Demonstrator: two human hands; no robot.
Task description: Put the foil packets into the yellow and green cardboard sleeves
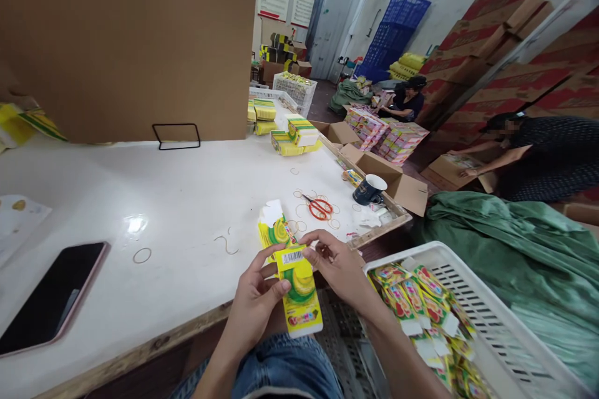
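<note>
A yellow-and-green printed carton [300,294] with a barcode near its upper end is held over my lap, in front of the table edge. My left hand [256,292] is closed on its left side, thumb on the printed face. At its top right corner, the thumb and fingers of my right hand [333,262] pinch the end by the barcode. Just behind, on the table, lie similar flat cartons [275,224] with white flaps, partly hidden by the held one.
Red-handled scissors [320,207] lie among loose rubber bands, near a dark mug [369,188]. A phone [52,296] rests at the left. A white basket [505,324] of folded cartons stands at my right. Two people work beyond, near stacked boxes [472,43].
</note>
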